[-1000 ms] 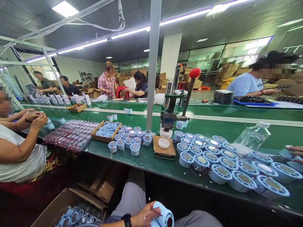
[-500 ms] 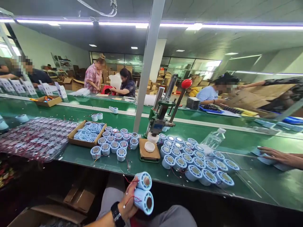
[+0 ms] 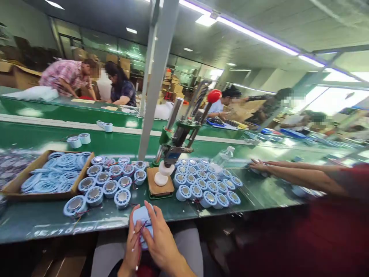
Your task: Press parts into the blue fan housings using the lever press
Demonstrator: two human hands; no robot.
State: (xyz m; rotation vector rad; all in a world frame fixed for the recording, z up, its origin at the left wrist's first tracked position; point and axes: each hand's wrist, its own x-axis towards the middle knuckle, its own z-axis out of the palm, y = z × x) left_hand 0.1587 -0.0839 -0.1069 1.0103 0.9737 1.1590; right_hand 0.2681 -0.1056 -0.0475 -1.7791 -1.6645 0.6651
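Two light-blue round plastic housings (image 3: 142,216) with thin red and dark wires are between my hands, just off the near bench edge. My left hand (image 3: 132,240) is closed on them from the left, with wires trailing over its fingers. On the other side my right hand (image 3: 162,238) wraps its fingers and thumb round the upper housing; the lower one is partly hidden. Beyond them stands a hand press (image 3: 173,152) with a red knob, a white pad and a white round seat on a brown board. Similar housings with silvery discs (image 3: 103,177) stand upright in groups on both sides of it.
A cardboard tray (image 3: 11,191) of light-blue rings sits at left. A clear plastic bottle (image 3: 223,156) stands behind the right-hand group. A grey post (image 3: 157,77) rises behind the press. At right, a co-worker's arms (image 3: 300,175) reach over the bench; other people work farther back.
My right hand has come into view and taken hold of the housings together with my left. The housings have shifted left and turned over. The view has swung to the right and tilted.
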